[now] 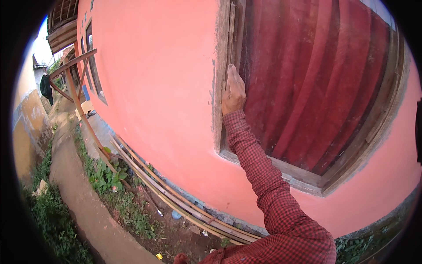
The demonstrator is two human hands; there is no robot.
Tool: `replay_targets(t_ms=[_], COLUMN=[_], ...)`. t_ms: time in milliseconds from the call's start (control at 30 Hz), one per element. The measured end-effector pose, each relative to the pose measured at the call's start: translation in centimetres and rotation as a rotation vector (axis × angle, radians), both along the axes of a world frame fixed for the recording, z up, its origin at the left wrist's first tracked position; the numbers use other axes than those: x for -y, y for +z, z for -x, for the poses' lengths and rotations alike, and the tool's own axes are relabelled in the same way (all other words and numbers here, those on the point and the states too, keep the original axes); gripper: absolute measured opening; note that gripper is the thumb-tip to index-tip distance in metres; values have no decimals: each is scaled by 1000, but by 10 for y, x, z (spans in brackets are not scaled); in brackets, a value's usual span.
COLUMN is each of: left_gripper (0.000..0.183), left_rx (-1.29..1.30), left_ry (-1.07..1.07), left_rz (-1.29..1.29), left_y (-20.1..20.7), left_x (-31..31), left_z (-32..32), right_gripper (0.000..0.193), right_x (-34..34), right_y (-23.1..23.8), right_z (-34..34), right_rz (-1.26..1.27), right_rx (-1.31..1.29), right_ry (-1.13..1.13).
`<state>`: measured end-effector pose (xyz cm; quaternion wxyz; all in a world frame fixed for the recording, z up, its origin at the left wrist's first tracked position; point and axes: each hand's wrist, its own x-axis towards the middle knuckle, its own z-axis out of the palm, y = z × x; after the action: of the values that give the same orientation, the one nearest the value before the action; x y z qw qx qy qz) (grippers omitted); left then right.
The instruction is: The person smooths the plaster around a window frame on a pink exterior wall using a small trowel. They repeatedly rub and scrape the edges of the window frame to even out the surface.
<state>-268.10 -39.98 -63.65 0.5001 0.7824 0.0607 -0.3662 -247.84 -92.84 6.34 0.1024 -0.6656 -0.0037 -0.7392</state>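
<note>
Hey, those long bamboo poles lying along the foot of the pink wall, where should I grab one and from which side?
Probably near mid-length of the outermost of the bamboo poles, from the open path side: they lie flat and bundled against the wall, so only that side is free. One hand is up at the window frame.

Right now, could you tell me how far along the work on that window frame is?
Early, I think. Done: nothing clearly; the wooden window frame looks bare and weathered all round. In hand: the right hand presses on its left upright, no tool visible. Left: probably the sill and the right side, equally worn.
</note>
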Motion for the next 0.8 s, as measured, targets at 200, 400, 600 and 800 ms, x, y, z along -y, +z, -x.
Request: replay_targets(t_ms=[200,400,600,800], left_gripper=[28,28,29,29], left_rx=[7,35,88,271], left_ry=[-43,-76,-96,-183], left_rz=[-7,-5,16,-17], left_y=[-7,-10,-2,4], left_x=[2,7,21,16], left_z=[7,16,26,71], right_gripper=[36,44,47,38], right_x=[6,11,27,7], right_y=[30,15,-36,-87], right_z=[0,2,23,20], right_rz=[-28,27,91,16], right_rx=[-6,-80,-174,-252], right_ry=[37,49,66,100])
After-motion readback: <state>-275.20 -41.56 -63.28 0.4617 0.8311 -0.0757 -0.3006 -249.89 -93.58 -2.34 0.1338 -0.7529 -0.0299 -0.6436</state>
